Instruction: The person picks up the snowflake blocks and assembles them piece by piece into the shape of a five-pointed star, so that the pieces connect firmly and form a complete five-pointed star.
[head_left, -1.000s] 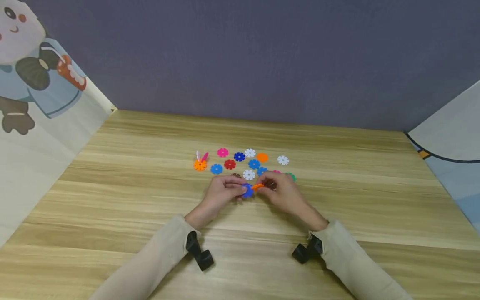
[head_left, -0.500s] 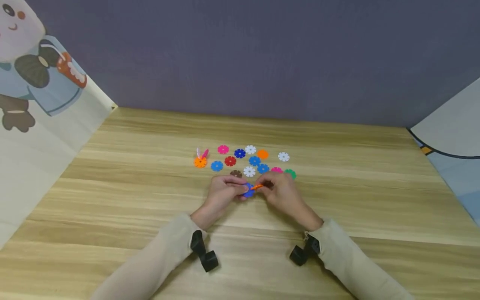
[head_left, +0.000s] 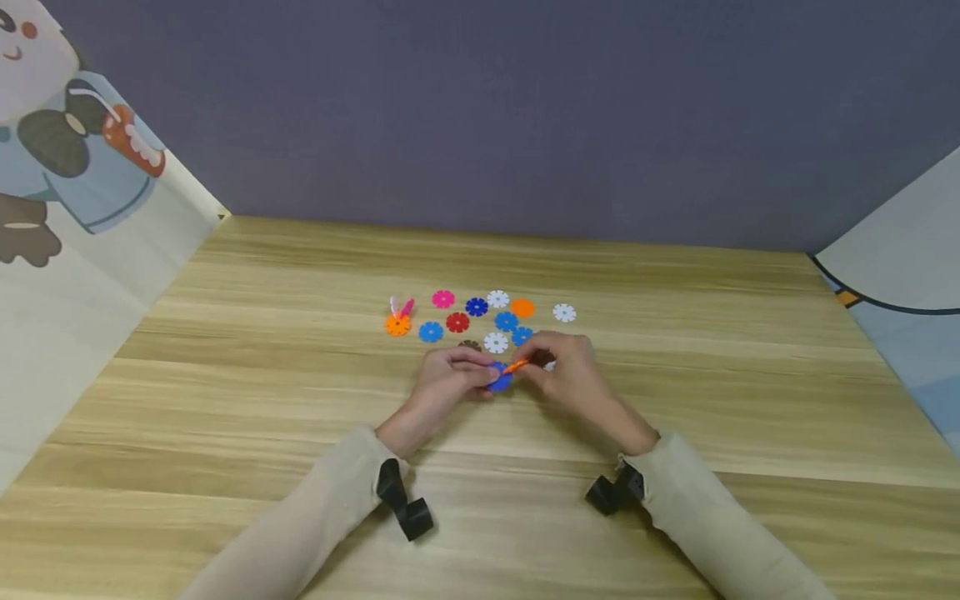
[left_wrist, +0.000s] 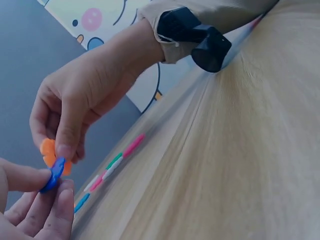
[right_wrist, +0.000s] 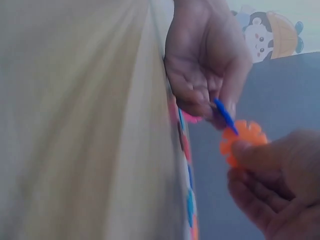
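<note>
My left hand pinches a blue notched building disc between thumb and fingers. An orange notched disc is pinched by my right hand, seen nearly edge-on in the head view. The two discs meet at their rims, crosswise to each other. In the right wrist view the blue disc appears edge-on against the slotted rim of the orange disc. From the left wrist camera, the orange disc shows behind the blue one. Both hands are held over the near side of the loose discs.
Loose discs lie flat beyond the hands, among them a red one, a dark blue one and a white one. At their left stands a joined piece, orange with white and pink discs upright. A grey-blue partition closes the table's back.
My right hand has shifted slightly up and right, now covering the pink and green discs in the head view. The orange disc is tilted more steeply against the blue one.
</note>
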